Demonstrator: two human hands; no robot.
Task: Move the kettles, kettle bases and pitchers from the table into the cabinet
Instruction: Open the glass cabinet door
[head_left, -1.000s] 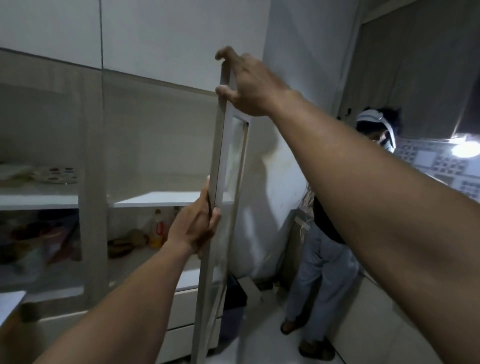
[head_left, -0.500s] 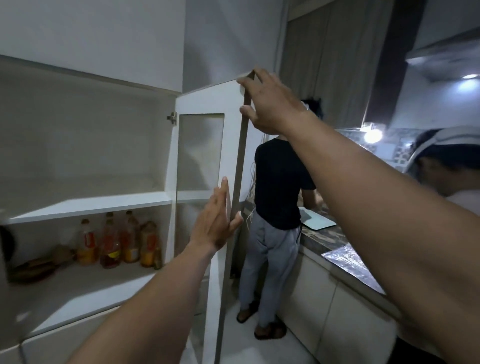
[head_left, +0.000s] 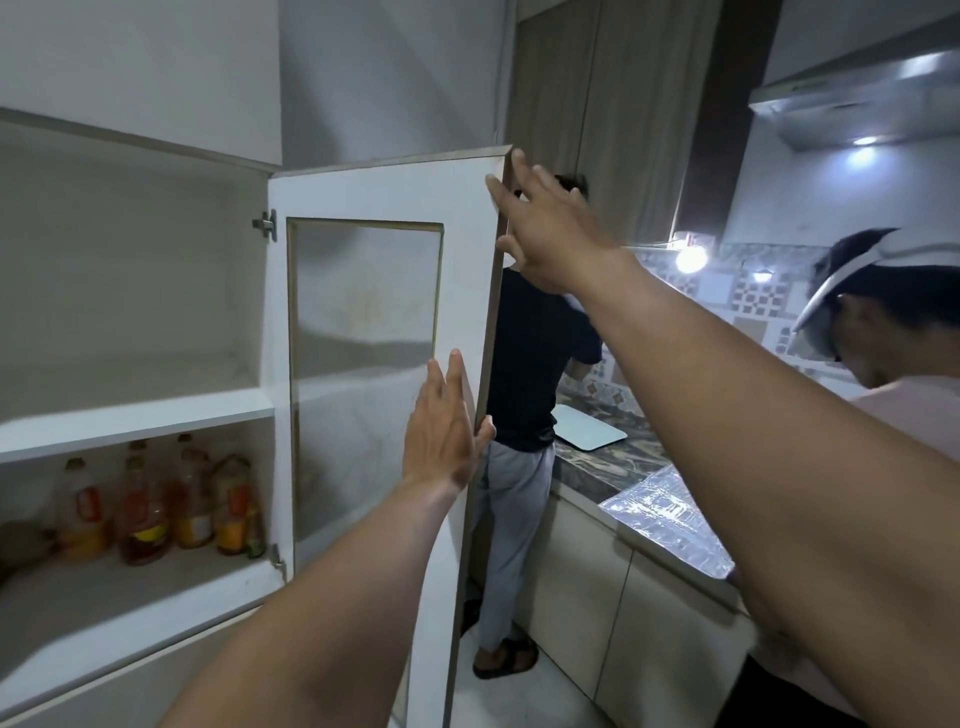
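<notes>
Left hand (head_left: 444, 431): held flat and open, fingers straight and together, palm laid against the inner face of the cabinet door (head_left: 363, 197) near its free edge, about mid-height. Nothing is gripped by it. Right hand (head_left: 545, 228): raised at the door's upper free corner, fingers spread and loosely extended; fingertips (head_left: 493, 184) are seen at the door edge, thumb lower on the same edge. A closed grip is not shown; whether the edge is actually pinched cannot be told.

The door is swung wide open, hinged on the left, with a frosted glass panel (head_left: 363, 332) set in a white frame. The cabinet (head_left: 135, 410) is exposed beside it: the upper shelf is seen bare, and a row of oil bottles (head_left: 156, 509) is stood on the lower shelf, close to the hinge side.

Kettles, kettle bases and pitchers are not in view, nor is the table.

Behind the door, a person in a dark shirt (head_left: 535, 364) is stood facing the counter (head_left: 623, 462). A second person wearing a head strap (head_left: 883, 312) is seen at the right edge.
</notes>
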